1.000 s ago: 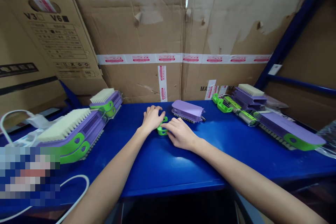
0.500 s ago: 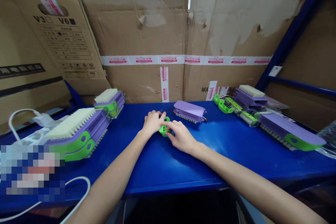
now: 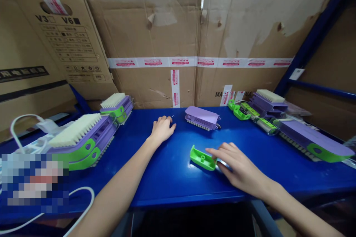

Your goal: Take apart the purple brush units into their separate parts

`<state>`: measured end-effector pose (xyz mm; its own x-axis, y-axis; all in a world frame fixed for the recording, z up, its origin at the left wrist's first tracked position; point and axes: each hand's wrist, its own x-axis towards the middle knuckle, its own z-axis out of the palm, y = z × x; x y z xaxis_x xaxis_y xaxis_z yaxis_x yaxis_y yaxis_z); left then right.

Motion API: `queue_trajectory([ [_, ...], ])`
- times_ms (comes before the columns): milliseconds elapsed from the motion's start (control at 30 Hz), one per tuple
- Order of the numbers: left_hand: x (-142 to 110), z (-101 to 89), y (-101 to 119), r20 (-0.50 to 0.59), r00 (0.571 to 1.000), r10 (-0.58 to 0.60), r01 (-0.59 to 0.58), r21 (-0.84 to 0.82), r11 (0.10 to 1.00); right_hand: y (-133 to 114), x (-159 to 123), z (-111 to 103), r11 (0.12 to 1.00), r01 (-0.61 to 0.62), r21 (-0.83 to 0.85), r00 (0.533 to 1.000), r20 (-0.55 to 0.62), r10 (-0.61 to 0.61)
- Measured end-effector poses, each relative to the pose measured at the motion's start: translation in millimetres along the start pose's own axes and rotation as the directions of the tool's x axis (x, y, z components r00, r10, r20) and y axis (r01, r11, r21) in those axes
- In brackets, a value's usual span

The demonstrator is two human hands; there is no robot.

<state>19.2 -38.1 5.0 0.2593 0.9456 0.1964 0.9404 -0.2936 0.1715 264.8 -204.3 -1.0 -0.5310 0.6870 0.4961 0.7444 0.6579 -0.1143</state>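
My right hand [image 3: 236, 164] has its thumb and fingers closed about the right end of a green plastic end piece [image 3: 203, 158], a hollow, curved shell with a small round post inside. The piece is low over the front middle of the blue table, open side up. My left hand [image 3: 162, 129] rests on the table further back, fingers curled down; whatever they may hold is hidden. Just beyond its fingertips are tiny thin items [image 3: 172, 116], too small to name. To their right lies a purple brush body [image 3: 203, 116], bristles down, a dark connector at its right end.
Purple-and-green brushes [image 3: 83, 140] are stacked at left near a white cable [image 3: 25, 118]. At right are green parts with circuitry [image 3: 247, 111], more purple housings [image 3: 267, 103] and a large purple brush [image 3: 314, 137]. Cardboard [image 3: 155, 37] walls the back; a blue post [image 3: 311, 29] stands at right.
My right hand has drawn the green end piece away from my left hand, to the right and toward the front edge. The left hand stays nearly where it was.
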Motion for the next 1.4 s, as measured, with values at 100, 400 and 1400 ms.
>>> queue_trajectory([
  [100,0,-0.2,1,-0.007,1.0,-0.003,0.003,0.0,1.0,22,-27,-14,0.993,-0.058,-0.104,0.997,-0.057,0.052],
  [400,0,0.7,1,-0.021,1.0,-0.001,0.001,0.012,1.0,115,-77,-39,0.832,-0.223,-0.508,0.971,-0.196,0.14],
  [1400,0,2.7,2,-0.028,1.0,-0.004,0.006,0.055,0.998,170,-44,-34,0.665,-0.322,-0.674,0.936,-0.12,0.332],
])
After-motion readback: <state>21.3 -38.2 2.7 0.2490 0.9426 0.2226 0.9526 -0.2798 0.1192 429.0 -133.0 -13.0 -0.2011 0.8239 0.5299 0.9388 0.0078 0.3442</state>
